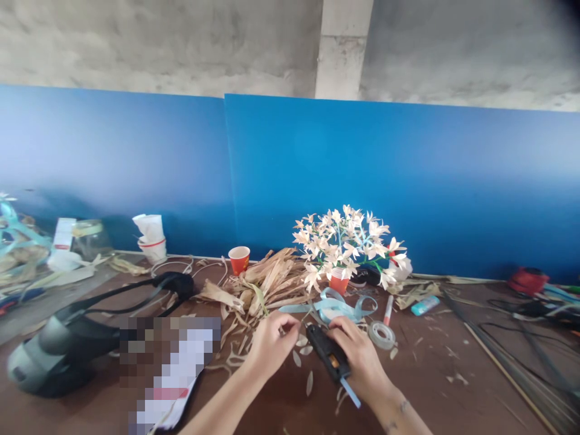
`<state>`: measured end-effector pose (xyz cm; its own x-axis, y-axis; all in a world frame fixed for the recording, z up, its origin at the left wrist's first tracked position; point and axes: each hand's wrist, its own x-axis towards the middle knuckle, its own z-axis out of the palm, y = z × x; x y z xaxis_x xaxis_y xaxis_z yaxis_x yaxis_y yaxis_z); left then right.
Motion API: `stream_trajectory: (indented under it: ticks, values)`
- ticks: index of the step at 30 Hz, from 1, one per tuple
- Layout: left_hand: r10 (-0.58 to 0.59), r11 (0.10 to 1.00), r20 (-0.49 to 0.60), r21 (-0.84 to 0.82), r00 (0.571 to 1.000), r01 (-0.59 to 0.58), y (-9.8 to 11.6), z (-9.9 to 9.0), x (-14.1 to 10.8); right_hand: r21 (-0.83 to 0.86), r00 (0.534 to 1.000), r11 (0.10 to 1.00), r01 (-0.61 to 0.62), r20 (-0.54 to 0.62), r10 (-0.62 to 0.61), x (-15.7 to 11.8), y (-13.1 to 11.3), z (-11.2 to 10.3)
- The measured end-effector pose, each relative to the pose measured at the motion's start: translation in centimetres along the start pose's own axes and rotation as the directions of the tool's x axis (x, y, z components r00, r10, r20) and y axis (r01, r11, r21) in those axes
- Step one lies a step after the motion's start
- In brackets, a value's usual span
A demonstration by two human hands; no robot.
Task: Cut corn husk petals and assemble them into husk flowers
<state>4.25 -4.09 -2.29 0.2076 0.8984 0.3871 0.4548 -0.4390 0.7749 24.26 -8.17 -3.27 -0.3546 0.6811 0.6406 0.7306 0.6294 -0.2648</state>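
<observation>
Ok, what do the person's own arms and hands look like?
The left grip and right grip wear no gloves, and no sleeves show on the forearms. A small band or marking shows near the right wrist; I can't tell which.

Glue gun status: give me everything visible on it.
The glue gun has a black, plastic-looking body with an orange-yellow patch near its rear. A pale blue stick, likely glue, pokes out the back. It sits at a slant above or on the brown table; I can't tell which. Its front end points away from the wearer, toward the left hand. The right hand grips it. Whether it's hot isn't visible.
</observation>
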Motion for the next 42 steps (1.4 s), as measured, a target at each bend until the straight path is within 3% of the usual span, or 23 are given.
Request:
stream_trajectory:
  ticks: [4, 8, 12, 14, 17, 20, 23, 27, 31, 33, 35, 38, 40, 42]
  values:
    - [0.089, 0.996, -0.016, 0.015, 0.996, -0.089, -0.1, -0.2, 0.2, 0.12, 0.999, 0.992, -0.041, -0.029, 0.045, 0.2, 0.2, 0.0]
    - [0.225, 0.974, -0.022, 0.026, 0.974, -0.225, -0.2, -0.2, 0.3, 0.274, 0.981, 0.949, -0.158, -0.062, 0.182, 0.7, 0.1, 0.0]
    - [0.335, 0.935, 0.045, 0.107, 0.941, -0.338, -0.3, -0.2, 0.2, 0.374, 0.963, 0.905, -0.204, -0.09, 0.254, 0.9, -0.7, -0.5]
    - [0.36, 0.911, 0.089, 0.18, 0.928, -0.371, -0.4, -0.3, 0.2, 0.351, 0.975, 0.917, -0.191, -0.041, 0.219, 0.9, -1.4, -1.2]
    - [0.336, 0.91, 0.076, 0.231, 0.939, -0.345, -0.8, -0.4, 0.4, 0.18, 0.975, 0.967, -0.178, 0.167, 0.148, 0.7, -2.2, -2.7]
    - [0.263, 0.95, -0.022, 0.183, 0.965, -0.254, -1.2, -0.5, 0.6, -0.135, 0.882, 0.927, -0.35, 0.286, 0.375, 0.0, -1.4, -4.1]
    - [0.19, 0.977, -0.088, 0.113, 0.978, -0.179, -1.2, -0.5, 0.7, -0.435, 0.696, 0.7, -0.566, 0.203, 0.689, -1.3, 0.8, -4.9]
    - [0.131, 0.991, -0.092, 0.055, 0.987, -0.126, -1.0, -0.3, 0.7, -0.596, 0.541, 0.499, -0.629, 0.126, 0.832, -3.0, 2.9, -5.2]
    - [0.126, 0.992, -0.096, 0.01, 0.987, -0.126, -1.2, 0.0, 0.8, -0.626, 0.469, 0.437, -0.646, 0.127, 0.874, -3.1, 2.2, -5.6]
    - [0.121, 0.992, -0.1, -0.01, 0.988, -0.123, -1.4, 0.1, 0.9, -0.67, 0.495, 0.415, -0.615, 0.08, 0.865, -2.3, 1.1, -5.9]
    - [0.109, 0.993, -0.107, -0.025, 0.988, -0.113, -1.6, 0.2, 1.0, -0.686, 0.607, 0.459, -0.564, 0.032, 0.794, -1.1, -0.1, -5.6]
    - [0.098, 0.994, -0.118, -0.038, 0.988, -0.103, -1.8, 0.1, 1.0, -0.489, 0.796, 0.732, -0.474, 0.118, 0.594, 1.0, -1.8, -3.5]
    - [0.091, 0.994, -0.116, -0.043, 0.989, -0.097, -1.8, 0.1, 1.1, -0.337, 0.855, 0.865, -0.372, 0.239, 0.461, 2.2, -2.5, -1.3]
    - [0.078, 0.995, -0.111, -0.05, 0.991, -0.084, -1.8, 0.1, 1.1, -0.253, 0.875, 0.915, -0.314, 0.298, 0.382, 2.9, -2.8, 0.7]
